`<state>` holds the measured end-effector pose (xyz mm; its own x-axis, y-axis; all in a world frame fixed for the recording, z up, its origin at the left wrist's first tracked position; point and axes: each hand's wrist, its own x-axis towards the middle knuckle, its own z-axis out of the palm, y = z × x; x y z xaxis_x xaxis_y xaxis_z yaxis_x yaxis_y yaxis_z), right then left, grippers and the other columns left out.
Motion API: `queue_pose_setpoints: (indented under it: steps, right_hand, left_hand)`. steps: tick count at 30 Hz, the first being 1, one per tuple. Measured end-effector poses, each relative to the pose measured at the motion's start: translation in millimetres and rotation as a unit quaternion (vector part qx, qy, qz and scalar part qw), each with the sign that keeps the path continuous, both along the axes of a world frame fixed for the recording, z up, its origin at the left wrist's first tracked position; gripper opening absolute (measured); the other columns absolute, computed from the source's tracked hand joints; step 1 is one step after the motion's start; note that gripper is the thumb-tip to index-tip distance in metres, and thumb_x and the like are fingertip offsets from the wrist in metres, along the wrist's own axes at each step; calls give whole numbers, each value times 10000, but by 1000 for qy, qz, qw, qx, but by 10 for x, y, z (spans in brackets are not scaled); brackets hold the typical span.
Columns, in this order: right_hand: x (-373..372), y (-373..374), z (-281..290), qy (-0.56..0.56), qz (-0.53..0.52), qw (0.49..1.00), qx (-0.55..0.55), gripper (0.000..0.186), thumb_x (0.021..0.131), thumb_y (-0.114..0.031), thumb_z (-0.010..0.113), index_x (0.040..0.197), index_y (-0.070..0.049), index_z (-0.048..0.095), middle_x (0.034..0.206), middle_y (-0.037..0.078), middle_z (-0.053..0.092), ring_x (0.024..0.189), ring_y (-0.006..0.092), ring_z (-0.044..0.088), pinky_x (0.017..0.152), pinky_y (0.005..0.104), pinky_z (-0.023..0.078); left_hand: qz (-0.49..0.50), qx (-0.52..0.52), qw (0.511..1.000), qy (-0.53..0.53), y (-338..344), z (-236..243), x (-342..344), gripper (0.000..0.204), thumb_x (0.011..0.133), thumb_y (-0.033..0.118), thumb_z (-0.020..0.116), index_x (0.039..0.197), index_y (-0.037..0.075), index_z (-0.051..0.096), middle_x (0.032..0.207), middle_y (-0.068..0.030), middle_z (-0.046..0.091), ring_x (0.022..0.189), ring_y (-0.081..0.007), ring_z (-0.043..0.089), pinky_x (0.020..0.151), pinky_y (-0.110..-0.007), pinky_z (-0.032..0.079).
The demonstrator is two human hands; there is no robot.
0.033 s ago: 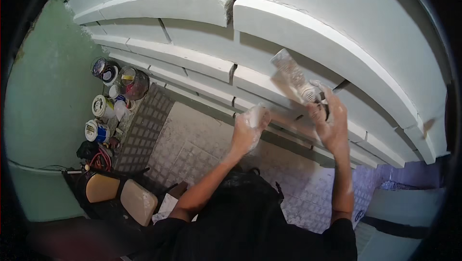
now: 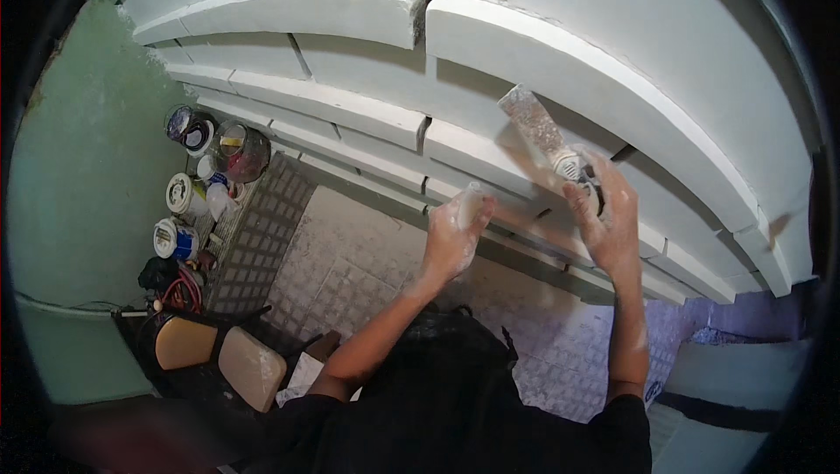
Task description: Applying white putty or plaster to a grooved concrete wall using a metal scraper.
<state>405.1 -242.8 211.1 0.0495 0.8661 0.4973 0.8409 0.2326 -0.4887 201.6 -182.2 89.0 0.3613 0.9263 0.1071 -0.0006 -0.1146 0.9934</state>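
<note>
My right hand (image 2: 610, 212) is wrapped around the dark handle of a putty knife (image 2: 535, 124). Its long flat blade is speckled with white plaster and points up and left, in front of the wall of white blocks (image 2: 350, 67). Closed around a small pale piece (image 2: 470, 205) that looks like plaster or block is my left hand (image 2: 451, 233), lower and to the left. Most of that piece is hidden by the fingers. White dust coats both hands, and they are apart from each other.
White ledges run across the wall, with dark gaps between blocks. At left, tubs (image 2: 178, 238) and a large clear jar (image 2: 242, 150) stand along a green wall (image 2: 83, 150). Chairs (image 2: 252, 367) and a red hose (image 2: 185, 289) sit lower left. The tiled floor (image 2: 350, 299) is dusty.
The putty knife has tilted slightly in my right hand and shows less blur. My left hand has shifted a little, with the pale piece still in it.
</note>
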Motion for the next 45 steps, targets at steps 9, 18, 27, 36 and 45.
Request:
queue_pose_setpoints:
  steps: [9, 18, 27, 36, 45]
  right_hand:
    - [71, 77, 560, -132, -4, 991, 16, 460, 900, -51, 598, 1355, -124, 583, 989, 198, 591, 816, 369, 589, 744, 431, 484]
    - [182, 58, 591, -226, -30, 974, -16, 527, 858, -52, 644, 1372, -155, 592, 1107, 202, 608, 844, 326, 655, 740, 421, 522]
    - [164, 158, 524, -216, 0, 976, -15, 620, 792, 75, 579, 1375, -135, 593, 1005, 137, 593, 793, 285, 627, 713, 388, 514]
    - [30, 366, 490, -194, 12, 981, -6, 608, 804, 63, 592, 1374, -146, 596, 986, 137, 588, 812, 296, 633, 739, 402, 515]
    - [-229, 561, 471, -185, 17, 983, -3, 574, 832, 53, 597, 1373, -139, 595, 1015, 140, 595, 820, 309, 646, 746, 404, 518]
  left_hand:
    - [71, 427, 900, 48, 437, 641, 502, 468, 904, 81, 574, 1355, -28, 517, 1461, -289, 411, 1397, -440, 349, 1157, -496, 305]
    - [82, 437, 895, 35, 389, 553, 936, 793, 799, 9, 536, 1518, -88, 215, 1570, -330, 191, 1461, -503, 190, 1183, -550, 211]
    - [102, 415, 903, 41, 415, 543, 1081, 837, 714, -70, 479, 1498, -142, 193, 1538, -370, 210, 1455, -524, 169, 1197, -549, 173]
    - [121, 444, 882, 100, 588, 599, 854, 798, 770, -31, 560, 1455, -209, 192, 1499, -420, 237, 1449, -516, 203, 1208, -532, 195]
    - [122, 437, 890, 47, 755, 633, 569, 786, 761, -48, 547, 1467, -177, 228, 1512, -387, 255, 1437, -510, 237, 1192, -532, 218]
